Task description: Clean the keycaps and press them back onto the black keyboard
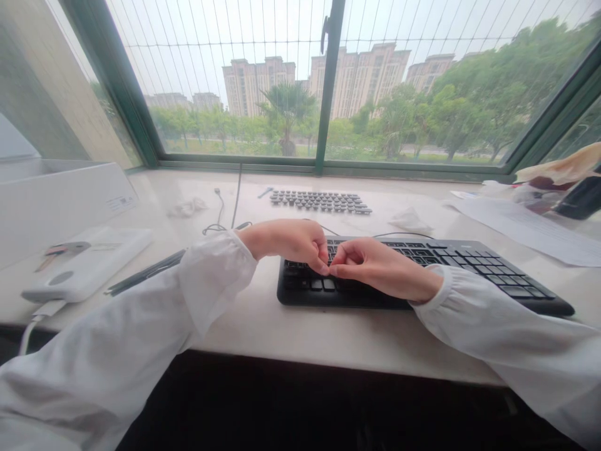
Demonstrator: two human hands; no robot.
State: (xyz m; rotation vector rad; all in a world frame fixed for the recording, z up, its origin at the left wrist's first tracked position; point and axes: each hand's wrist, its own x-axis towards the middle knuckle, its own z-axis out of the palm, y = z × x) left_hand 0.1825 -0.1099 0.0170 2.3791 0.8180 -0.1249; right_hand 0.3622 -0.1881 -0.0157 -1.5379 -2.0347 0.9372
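A black keyboard (474, 263) lies on the white sill. Several keycaps are off its left part, where bare key sockets show; the number pad on the right still has its caps. My left hand (295, 241) is over the keyboard's left part with fingers curled into a pinch. Against it, fingertip to fingertip, my right hand (375, 266) is pinched as well. Whatever the fingertips hold, if anything, is too small or hidden to make out. Behind the keyboard, loose black keycaps (319, 202) lie in rows.
A small blue tool (265, 192) and a cable (238, 200) lie left of the keycaps. Further left are dark pens (148, 272), a white device (89, 260) with keys on it and a white box (61, 200). Papers (535, 225) lie at right, below the window (323, 94).
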